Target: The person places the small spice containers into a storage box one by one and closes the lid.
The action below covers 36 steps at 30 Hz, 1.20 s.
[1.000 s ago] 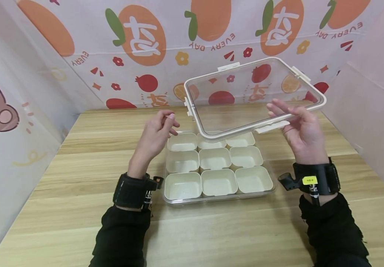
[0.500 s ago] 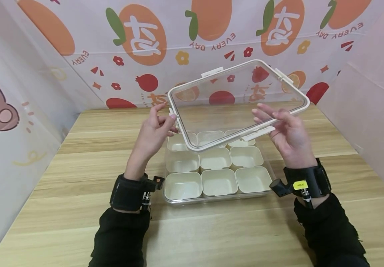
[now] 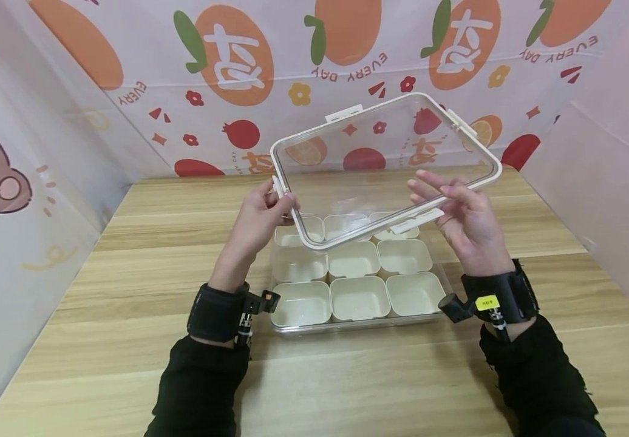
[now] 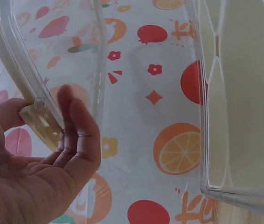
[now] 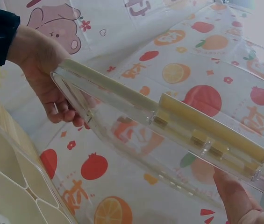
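A clear lid [image 3: 371,182] with a cream rim and side latches hangs tilted above a clear box [image 3: 358,326]. My left hand [image 3: 260,221] pinches its left edge; in the left wrist view, thumb and fingers close round the cream latch [image 4: 43,123] there. At the lid's right end, my right hand [image 3: 473,224] grips the near edge, thumb on the rim and fingers behind the transparent panel. Another latch [image 5: 211,133] sticks out beside that hand in the right wrist view. Inside the box, several cream cups [image 3: 359,298] stand in rows; the lid partly overlaps the back row.
The box stands on a wooden table [image 3: 129,340]. Behind it hangs a fruit-print cloth [image 3: 298,36], with pale cloth sides at left and right. Both wrists wear black camera straps [image 3: 218,312].
The lid has moved left and slightly toward me with my right hand. My left hand, earlier apart from the lid, now pinches its left edge. The box has stayed put.
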Each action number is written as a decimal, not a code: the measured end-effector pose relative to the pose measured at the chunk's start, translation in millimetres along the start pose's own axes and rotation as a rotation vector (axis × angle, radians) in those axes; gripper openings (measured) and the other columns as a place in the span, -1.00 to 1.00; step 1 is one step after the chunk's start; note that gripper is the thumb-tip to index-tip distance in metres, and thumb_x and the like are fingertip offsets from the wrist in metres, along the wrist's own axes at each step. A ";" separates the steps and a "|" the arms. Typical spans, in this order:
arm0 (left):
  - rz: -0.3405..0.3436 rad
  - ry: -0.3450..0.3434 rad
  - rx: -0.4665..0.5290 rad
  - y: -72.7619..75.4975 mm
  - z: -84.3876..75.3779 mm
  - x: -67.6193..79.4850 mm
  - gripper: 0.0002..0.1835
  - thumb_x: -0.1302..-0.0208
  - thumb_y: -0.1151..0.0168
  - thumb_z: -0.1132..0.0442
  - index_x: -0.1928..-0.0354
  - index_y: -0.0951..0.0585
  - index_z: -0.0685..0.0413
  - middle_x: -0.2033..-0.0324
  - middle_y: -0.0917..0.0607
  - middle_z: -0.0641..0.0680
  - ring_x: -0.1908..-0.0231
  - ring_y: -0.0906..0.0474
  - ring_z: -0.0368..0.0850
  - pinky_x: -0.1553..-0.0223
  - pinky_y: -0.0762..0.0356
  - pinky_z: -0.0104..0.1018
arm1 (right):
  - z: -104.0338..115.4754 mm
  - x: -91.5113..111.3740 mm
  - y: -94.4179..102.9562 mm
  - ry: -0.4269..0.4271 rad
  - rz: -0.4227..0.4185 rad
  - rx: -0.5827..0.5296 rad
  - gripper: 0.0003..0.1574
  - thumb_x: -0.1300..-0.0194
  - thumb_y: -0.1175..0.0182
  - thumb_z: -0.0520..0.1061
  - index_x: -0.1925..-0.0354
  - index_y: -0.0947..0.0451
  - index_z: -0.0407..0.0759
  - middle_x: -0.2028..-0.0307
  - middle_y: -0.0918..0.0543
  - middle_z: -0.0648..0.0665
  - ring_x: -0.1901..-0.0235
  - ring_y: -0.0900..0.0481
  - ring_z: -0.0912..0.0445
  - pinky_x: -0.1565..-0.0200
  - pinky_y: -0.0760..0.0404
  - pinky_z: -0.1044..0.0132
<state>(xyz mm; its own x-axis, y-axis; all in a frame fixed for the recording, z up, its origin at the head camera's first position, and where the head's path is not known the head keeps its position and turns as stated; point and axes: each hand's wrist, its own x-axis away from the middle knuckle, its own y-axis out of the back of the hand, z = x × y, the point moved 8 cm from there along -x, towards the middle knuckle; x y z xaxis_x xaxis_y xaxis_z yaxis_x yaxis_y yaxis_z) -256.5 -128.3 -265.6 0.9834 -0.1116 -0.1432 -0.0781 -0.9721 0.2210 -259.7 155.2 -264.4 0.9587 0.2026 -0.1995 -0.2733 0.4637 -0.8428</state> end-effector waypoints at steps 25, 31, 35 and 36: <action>0.001 0.010 -0.020 7.4 1.5 0.5 -0.66 -0.26 -0.08 0.29 0.00 -0.32 0.31 0.48 -0.55 0.03 0.40 -0.49 -0.10 0.37 -0.53 -0.45 | 14.0 -5.5 19.3 0.052 -0.091 0.090 -0.70 -0.28 0.13 -0.39 0.02 -0.20 -0.23 0.06 -0.52 -0.41 0.11 -0.47 -0.26 0.08 -0.50 -0.04; 0.024 -0.008 -0.052 15.8 -4.5 3.1 -0.70 -0.26 -0.07 0.28 0.03 -0.34 0.27 0.39 -0.59 0.15 0.40 -0.50 -0.03 0.35 -0.54 -0.39 | 19.4 -4.9 17.6 0.079 -0.074 0.116 -0.60 -0.33 0.16 -0.31 -0.14 -0.18 -0.21 0.11 -0.55 -0.40 0.15 -0.49 -0.26 0.20 -0.57 -0.02; 0.058 0.004 -0.097 21.7 -4.0 4.0 -0.64 -0.26 -0.08 0.26 -0.04 -0.32 0.27 0.35 -0.59 0.18 0.41 -0.50 -0.01 0.36 -0.54 -0.40 | 24.8 -3.5 17.7 0.092 -0.084 0.175 -0.71 -0.33 0.12 -0.29 -0.03 -0.25 -0.28 0.21 -0.61 -0.37 0.26 -0.54 -0.22 0.26 -0.60 0.02; 0.062 0.007 -0.105 23.4 -4.0 4.4 -0.62 -0.26 -0.08 0.26 -0.07 -0.31 0.26 0.35 -0.59 0.16 0.42 -0.50 -0.04 0.37 -0.53 -0.42 | 25.8 -3.0 17.4 0.086 -0.077 0.195 -0.76 -0.33 0.12 -0.29 0.02 -0.27 -0.28 0.23 -0.62 -0.36 0.28 -0.55 -0.21 0.27 -0.60 0.04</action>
<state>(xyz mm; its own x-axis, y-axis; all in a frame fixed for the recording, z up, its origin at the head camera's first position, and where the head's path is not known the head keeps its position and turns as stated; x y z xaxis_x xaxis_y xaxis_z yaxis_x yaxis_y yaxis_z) -253.3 -150.7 -257.2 0.9783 -0.1690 -0.1198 -0.1214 -0.9363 0.3295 -269.4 184.9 -265.5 0.9783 0.0898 -0.1866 -0.2006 0.6344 -0.7465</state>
